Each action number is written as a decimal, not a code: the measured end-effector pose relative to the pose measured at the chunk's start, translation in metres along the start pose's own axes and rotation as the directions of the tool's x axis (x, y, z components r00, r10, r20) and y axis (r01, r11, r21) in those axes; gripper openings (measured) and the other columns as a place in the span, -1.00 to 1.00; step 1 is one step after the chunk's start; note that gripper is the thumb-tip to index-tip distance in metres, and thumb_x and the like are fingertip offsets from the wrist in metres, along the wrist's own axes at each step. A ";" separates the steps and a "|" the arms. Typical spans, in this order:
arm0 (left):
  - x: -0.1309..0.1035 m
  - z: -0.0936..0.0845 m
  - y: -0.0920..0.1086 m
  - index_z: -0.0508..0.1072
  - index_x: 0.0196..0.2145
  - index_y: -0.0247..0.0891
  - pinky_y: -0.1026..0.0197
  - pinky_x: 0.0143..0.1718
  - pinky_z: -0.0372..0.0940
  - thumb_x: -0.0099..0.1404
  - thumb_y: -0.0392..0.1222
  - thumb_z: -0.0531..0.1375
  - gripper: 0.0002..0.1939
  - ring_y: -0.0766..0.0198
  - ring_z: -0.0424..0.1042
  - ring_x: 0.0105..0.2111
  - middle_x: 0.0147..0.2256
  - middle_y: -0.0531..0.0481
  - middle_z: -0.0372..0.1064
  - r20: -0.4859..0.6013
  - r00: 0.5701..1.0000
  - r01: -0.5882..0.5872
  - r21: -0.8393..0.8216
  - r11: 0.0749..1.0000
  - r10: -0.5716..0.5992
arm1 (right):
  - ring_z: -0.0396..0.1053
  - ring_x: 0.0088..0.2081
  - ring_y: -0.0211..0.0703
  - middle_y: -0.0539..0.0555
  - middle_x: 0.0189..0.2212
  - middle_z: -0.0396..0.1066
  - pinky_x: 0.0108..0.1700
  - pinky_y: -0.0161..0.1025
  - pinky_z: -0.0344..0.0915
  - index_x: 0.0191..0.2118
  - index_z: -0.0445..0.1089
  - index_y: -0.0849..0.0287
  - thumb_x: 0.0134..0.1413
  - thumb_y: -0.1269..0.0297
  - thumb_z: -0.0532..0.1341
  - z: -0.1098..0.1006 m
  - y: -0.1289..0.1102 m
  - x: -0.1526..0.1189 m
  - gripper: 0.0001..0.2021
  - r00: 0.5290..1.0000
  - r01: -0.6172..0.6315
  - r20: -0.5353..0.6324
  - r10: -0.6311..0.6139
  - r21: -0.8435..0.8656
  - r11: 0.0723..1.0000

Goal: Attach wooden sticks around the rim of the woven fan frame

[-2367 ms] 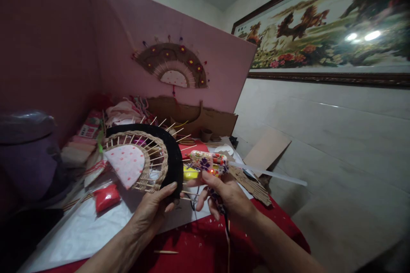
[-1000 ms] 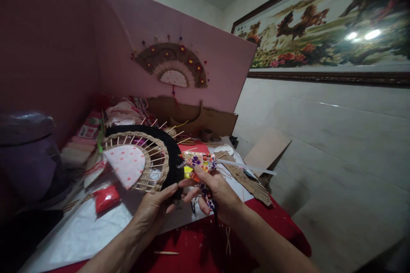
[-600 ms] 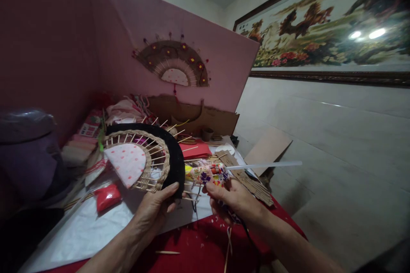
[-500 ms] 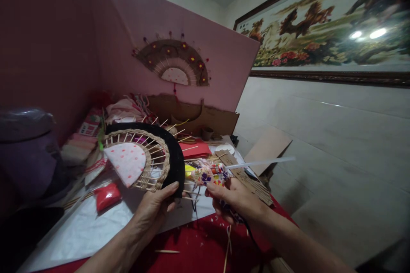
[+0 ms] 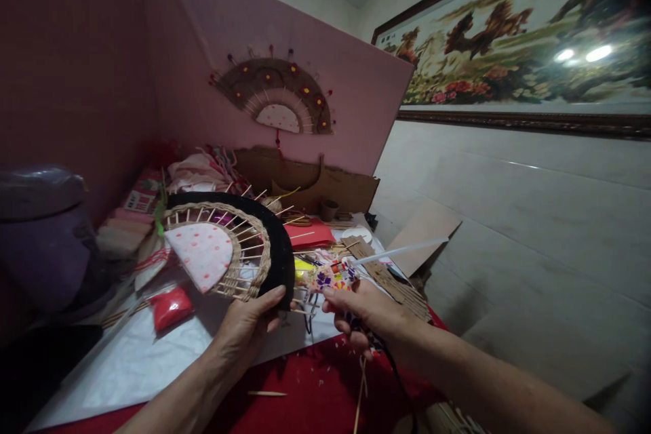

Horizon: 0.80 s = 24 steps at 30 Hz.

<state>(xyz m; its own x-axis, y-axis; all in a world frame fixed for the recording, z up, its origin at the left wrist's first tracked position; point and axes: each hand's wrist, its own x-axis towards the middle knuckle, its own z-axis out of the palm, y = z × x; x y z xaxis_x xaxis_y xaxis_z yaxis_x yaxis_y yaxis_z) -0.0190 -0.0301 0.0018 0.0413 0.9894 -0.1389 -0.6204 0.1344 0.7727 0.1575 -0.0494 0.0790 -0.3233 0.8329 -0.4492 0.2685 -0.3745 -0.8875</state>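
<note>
My left hand (image 5: 249, 325) pinches the lower right end of a half-round handmade fan (image 5: 279, 268) by its black outer band. The fan has a white centre with pink dots, woven twine rings and thin wooden sticks that poke out past the band. My right hand (image 5: 363, 315) is wrapped around a flower-patterned hot glue gun (image 5: 330, 277), its nozzle end towards the fan's right edge. From its back juts a long translucent glue stick (image 5: 401, 250), and a dark cord hangs below. I cannot tell whether the nozzle touches the fan.
A bag of red material (image 5: 171, 310) lies on white sheeting (image 5: 127, 366) at the left. Red paper (image 5: 312, 235) and corrugated cardboard strips (image 5: 389, 281) lie behind the hands. A decorated fan (image 5: 279, 85) hangs on the pink board (image 5: 356, 102). Loose sticks lie on the red cloth (image 5: 300, 413).
My right hand has shifted slightly left with the glue gun, and the glue stick's far end has swung left and a little up. The held fan has barely moved.
</note>
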 end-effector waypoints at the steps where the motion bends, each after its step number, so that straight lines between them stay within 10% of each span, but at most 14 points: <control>1: 0.000 0.000 0.000 0.44 -0.29 -0.37 0.40 -0.75 0.14 -0.13 -0.31 0.32 -0.64 0.29 0.41 -0.59 -0.50 -0.06 0.45 0.005 1.000 -0.010 0.003 1.000 0.010 | 0.02 -0.78 -0.51 -0.12 -0.68 0.17 -0.76 -0.52 -0.01 -0.37 0.24 0.22 -0.01 0.00 0.10 0.001 -0.002 0.000 -0.68 1.000 -0.015 -0.012 0.015 -0.005 1.000; 24: -0.002 0.002 0.003 0.44 -0.40 -0.37 0.46 -0.79 0.07 -0.11 -0.31 0.32 -0.76 0.39 0.35 -0.64 -0.55 0.02 0.42 0.023 0.999 -0.030 0.006 1.000 0.030 | 0.03 -0.75 -0.48 -0.09 -0.67 0.17 -0.75 -0.49 0.00 -0.41 0.21 0.21 -0.02 0.00 0.12 0.006 -0.011 0.001 -0.68 0.998 -0.058 -0.025 0.057 -0.039 0.998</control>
<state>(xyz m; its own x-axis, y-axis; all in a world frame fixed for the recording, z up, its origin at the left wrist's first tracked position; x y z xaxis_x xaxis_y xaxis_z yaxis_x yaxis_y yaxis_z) -0.0194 -0.0319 0.0052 0.0405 0.9940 -0.1015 -0.6170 0.1048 0.7799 0.1491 -0.0465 0.0875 -0.2851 0.8200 -0.4963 0.3221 -0.4057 -0.8553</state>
